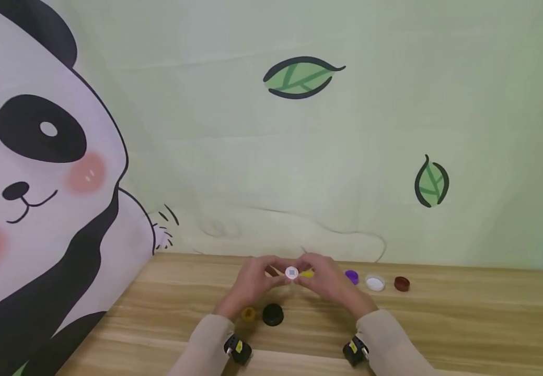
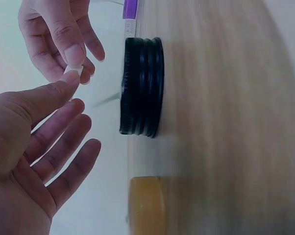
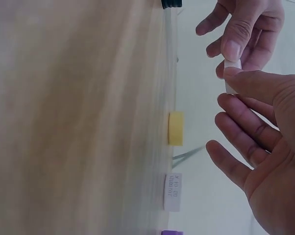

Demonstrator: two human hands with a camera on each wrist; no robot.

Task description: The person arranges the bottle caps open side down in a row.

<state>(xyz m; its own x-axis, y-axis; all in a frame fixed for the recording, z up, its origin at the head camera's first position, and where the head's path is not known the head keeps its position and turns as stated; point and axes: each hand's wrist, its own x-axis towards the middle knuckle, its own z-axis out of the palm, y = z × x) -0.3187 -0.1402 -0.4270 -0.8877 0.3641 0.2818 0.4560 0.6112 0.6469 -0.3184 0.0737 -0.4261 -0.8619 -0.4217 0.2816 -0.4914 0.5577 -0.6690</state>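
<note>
A small white bottle cap point(image 1: 291, 272) with a square mark on its top is held up between both hands. My left hand point(image 1: 254, 282) pinches it from the left, thumb and index finger at its edge. From the right, my right hand point(image 1: 324, 279) pinches the same cap. In the left wrist view the other fingers of the left hand point(image 2: 20, 142) spread away from the white piece point(image 2: 75, 71). The right wrist view shows the thumb of the right hand point(image 3: 270, 127) on the white piece point(image 3: 232, 78), which the fingers partly hide.
Below the hands lie a black ribbed lid point(image 1: 273, 315) and an orange-yellow cap point(image 1: 248, 314). To the right are a purple cap point(image 1: 351, 277), a white lid point(image 1: 375, 282) and a brown-red cap point(image 1: 402, 284). A yellow cap point(image 1: 307, 273) shows behind the right hand. A printed cloth backs the wooden table.
</note>
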